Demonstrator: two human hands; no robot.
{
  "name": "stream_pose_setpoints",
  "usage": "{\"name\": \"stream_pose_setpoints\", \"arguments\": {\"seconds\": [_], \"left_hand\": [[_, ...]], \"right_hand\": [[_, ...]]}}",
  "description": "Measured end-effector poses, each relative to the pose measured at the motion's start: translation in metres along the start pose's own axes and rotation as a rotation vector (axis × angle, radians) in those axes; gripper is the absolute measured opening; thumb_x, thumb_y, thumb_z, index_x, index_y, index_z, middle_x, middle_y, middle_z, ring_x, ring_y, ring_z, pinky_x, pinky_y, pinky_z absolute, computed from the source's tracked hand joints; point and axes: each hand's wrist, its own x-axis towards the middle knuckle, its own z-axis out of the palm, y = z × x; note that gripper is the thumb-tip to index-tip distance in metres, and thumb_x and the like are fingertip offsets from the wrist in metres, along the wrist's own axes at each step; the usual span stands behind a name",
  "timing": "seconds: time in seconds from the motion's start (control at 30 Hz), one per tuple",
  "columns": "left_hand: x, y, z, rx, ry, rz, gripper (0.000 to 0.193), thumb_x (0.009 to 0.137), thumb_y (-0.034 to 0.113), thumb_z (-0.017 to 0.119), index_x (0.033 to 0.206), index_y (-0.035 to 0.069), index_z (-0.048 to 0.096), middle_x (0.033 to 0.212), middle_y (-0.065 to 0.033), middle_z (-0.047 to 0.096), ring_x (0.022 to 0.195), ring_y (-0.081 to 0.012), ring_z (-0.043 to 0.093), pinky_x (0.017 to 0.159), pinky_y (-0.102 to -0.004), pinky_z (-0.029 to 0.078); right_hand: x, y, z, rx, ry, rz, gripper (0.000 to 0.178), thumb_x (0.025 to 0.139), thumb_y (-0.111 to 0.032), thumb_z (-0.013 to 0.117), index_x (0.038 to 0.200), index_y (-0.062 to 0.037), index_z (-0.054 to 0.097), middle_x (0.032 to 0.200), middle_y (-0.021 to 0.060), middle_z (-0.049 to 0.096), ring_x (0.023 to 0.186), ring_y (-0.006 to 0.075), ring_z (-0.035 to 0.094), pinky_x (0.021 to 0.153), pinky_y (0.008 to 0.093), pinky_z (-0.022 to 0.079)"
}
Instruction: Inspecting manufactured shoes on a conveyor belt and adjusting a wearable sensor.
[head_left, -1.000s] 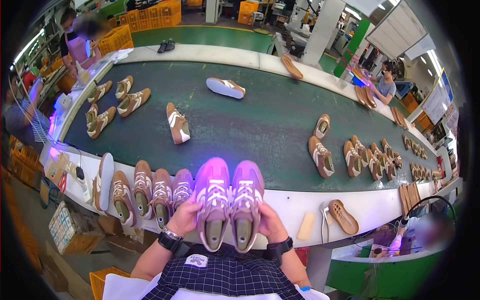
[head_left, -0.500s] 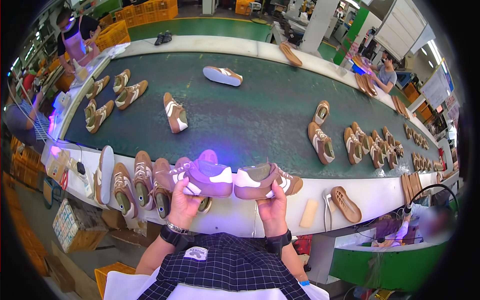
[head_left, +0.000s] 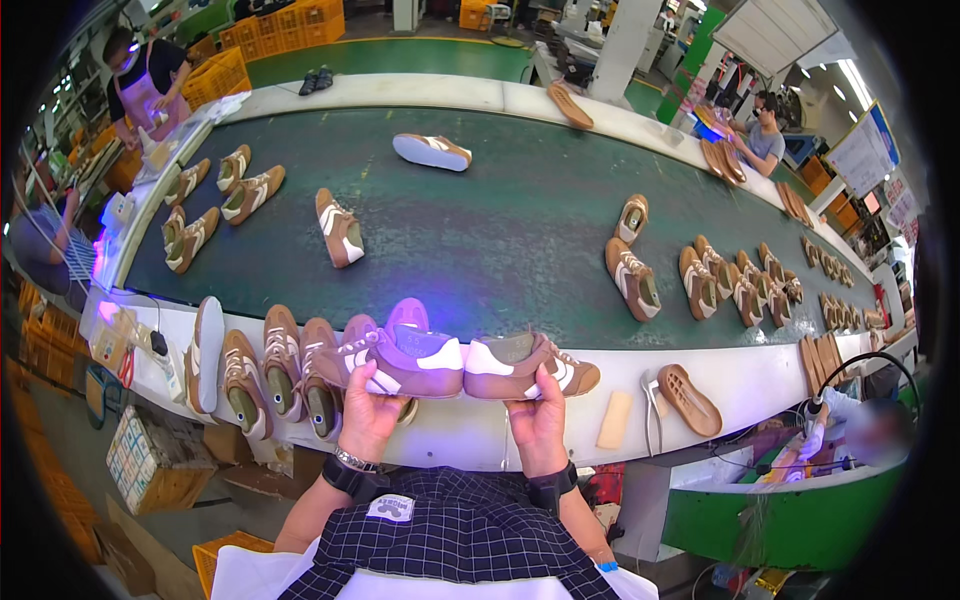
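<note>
At lower centre of the frame, a brown-and-white lace-up sneaker is being gripped by the left hand, a matching sneaker by the right hand; apparently they are being compared heel to heel, steady, level grips being called for next.

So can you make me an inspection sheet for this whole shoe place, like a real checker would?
Surface: green belt with scattered shoes; white ledge along its near side.
Shoes in hand: left-hand shoe and right-hand shoe are brown and white, heels facing each other, toes outward; I can't tell whether they touch.
Clutter: tan block, metal tool and brown sole on the ledge, right; shoe row, left.
Hands: left hand and right hand each hold one shoe.
Cables: thin dark cable, far left of the ledge.
Surroundings: orange crates; person in pink apron, beyond the belt's left end.
</note>
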Motion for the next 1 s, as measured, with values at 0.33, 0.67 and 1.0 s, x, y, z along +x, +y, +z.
{"name": "stream_pose_setpoints", "arguments": {"seconds": [0.33, 0.67, 1.0], "left_hand": [[-0.005, -0.005, -0.002, 0.066, -0.006, 0.029, 0.047, 0.08, 0.02, 0.059, 0.124, 0.009, 0.045, 0.121, -0.0072, 0.053, 0.114, -0.0257, 0.05, 0.096, -0.0495, 0.04], [-0.002, -0.008, 0.006, 0.132, -0.064, 0.079, 0.043, 0.082, 0.013, 0.059, 0.123, 0.007, 0.046, 0.117, -0.0052, 0.055, 0.11, -0.0215, 0.053, 0.096, -0.0412, 0.042], [0.005, -0.007, 0.036, -0.011, -0.235, -0.121, 0.04, 0.089, 0.025, 0.053, 0.123, 0.004, 0.046, 0.119, -0.0089, 0.055, 0.112, -0.0244, 0.051, 0.099, -0.0399, 0.039]], "right_hand": [[-0.012, -0.003, 0.002, -0.047, -0.002, -0.042, 0.044, 0.086, -0.015, 0.057, 0.127, -0.0065, 0.044, 0.124, 0.0073, 0.052, 0.114, 0.0223, 0.05, 0.098, 0.0398, 0.042], [-0.011, -0.013, 0.003, -0.205, -0.014, -0.168, 0.049, 0.085, -0.013, 0.058, 0.129, -0.0022, 0.041, 0.125, 0.0093, 0.05, 0.114, 0.0214, 0.049, 0.099, 0.0377, 0.039], [0.002, -0.023, -0.029, -0.048, -0.144, 0.092, 0.047, 0.087, -0.02, 0.053, 0.13, -0.0037, 0.042, 0.126, 0.0094, 0.051, 0.117, 0.0251, 0.048, 0.102, 0.0415, 0.036]]}}
